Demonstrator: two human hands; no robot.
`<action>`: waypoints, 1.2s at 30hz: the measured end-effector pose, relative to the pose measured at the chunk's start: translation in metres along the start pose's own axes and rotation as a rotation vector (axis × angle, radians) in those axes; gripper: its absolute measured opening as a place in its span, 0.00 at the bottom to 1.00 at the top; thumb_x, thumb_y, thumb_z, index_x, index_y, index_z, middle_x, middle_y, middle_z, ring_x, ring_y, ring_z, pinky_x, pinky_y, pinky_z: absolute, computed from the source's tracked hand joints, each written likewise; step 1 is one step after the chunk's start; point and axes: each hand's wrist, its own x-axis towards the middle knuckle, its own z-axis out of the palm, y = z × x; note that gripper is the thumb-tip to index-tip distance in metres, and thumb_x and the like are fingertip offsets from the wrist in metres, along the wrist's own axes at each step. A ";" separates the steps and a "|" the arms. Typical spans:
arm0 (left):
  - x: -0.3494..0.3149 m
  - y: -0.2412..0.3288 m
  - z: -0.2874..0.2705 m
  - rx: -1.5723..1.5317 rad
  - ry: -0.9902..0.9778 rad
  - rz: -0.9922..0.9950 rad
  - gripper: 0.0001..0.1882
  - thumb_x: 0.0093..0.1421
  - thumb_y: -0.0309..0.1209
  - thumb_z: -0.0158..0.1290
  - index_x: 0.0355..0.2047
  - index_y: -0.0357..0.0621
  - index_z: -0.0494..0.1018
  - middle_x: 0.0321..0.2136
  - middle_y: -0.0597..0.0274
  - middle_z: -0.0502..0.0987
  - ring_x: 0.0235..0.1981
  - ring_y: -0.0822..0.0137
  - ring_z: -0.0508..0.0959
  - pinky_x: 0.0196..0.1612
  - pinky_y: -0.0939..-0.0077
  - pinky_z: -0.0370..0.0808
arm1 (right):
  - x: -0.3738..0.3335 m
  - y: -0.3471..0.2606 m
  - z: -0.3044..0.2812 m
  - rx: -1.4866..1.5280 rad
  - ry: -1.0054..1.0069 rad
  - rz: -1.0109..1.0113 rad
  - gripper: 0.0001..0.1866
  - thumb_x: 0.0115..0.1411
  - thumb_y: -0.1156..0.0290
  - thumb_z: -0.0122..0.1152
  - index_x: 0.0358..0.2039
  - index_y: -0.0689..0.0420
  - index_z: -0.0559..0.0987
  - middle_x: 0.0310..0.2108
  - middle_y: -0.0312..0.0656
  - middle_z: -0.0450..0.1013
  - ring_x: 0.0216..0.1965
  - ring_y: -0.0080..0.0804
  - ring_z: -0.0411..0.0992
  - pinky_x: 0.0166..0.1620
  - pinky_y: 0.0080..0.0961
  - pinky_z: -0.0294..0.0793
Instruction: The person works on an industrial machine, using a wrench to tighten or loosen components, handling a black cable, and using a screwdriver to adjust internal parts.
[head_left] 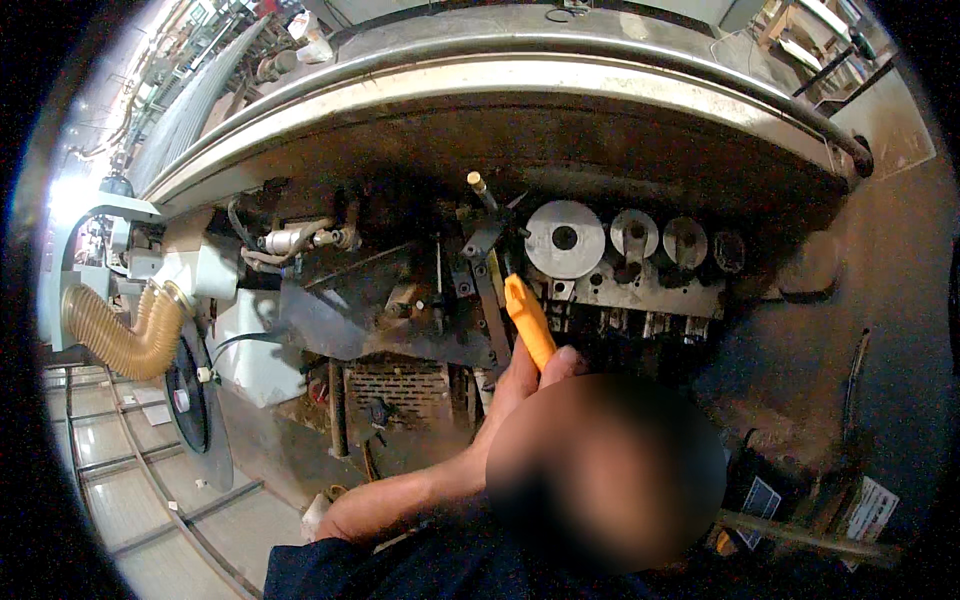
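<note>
From the lower left my left forearm reaches into the machine, ending in my left hand (518,388). Its fingers are closed round a slim yellow-orange handheld tool (531,325), whose far end points up at a dark metal bracket (487,300). I cannot make out the tool's exact kind. Right of its tip stands a large grey metal disc (545,240) with a dark centre hole. Smaller round discs (634,234) follow in a row to the right, above a drilled metal block (650,292). A blurred patch covers the area below the hand, and my right hand does not show.
A pale rail (500,75) curves across the machine's far side. At left are a ribbed tan hose (120,335), a dark wheel (188,395) and a white housing (258,345). A short rod with a brass-coloured end (475,182) rises near the bracket. Below is a slotted grille (400,392).
</note>
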 end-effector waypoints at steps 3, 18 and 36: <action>0.000 -0.005 -0.004 -0.050 -0.041 -0.037 0.12 0.71 0.37 0.42 0.47 0.42 0.64 0.35 0.67 0.69 0.35 0.76 0.68 0.37 0.79 0.69 | 0.002 0.006 -0.005 0.103 0.019 -0.095 0.26 0.59 0.67 0.60 0.56 0.61 0.69 0.30 0.55 0.76 0.28 0.54 0.76 0.30 0.42 0.75; 0.030 0.006 0.014 0.311 -0.195 0.014 0.41 0.64 0.33 0.50 0.68 0.34 0.38 0.51 0.47 0.68 0.46 0.63 0.72 0.51 0.69 0.70 | 0.006 0.025 -0.034 0.307 0.017 0.009 0.22 0.66 0.62 0.53 0.57 0.59 0.71 0.30 0.59 0.75 0.28 0.59 0.74 0.26 0.43 0.72; -0.008 -0.024 0.022 -0.128 -0.416 -0.042 0.31 0.67 0.39 0.49 0.63 0.39 0.51 0.44 0.61 0.69 0.44 0.73 0.67 0.46 0.75 0.70 | -0.045 0.028 -0.021 0.163 0.077 -0.106 0.24 0.57 0.70 0.61 0.51 0.68 0.71 0.42 0.59 0.75 0.42 0.57 0.75 0.45 0.43 0.76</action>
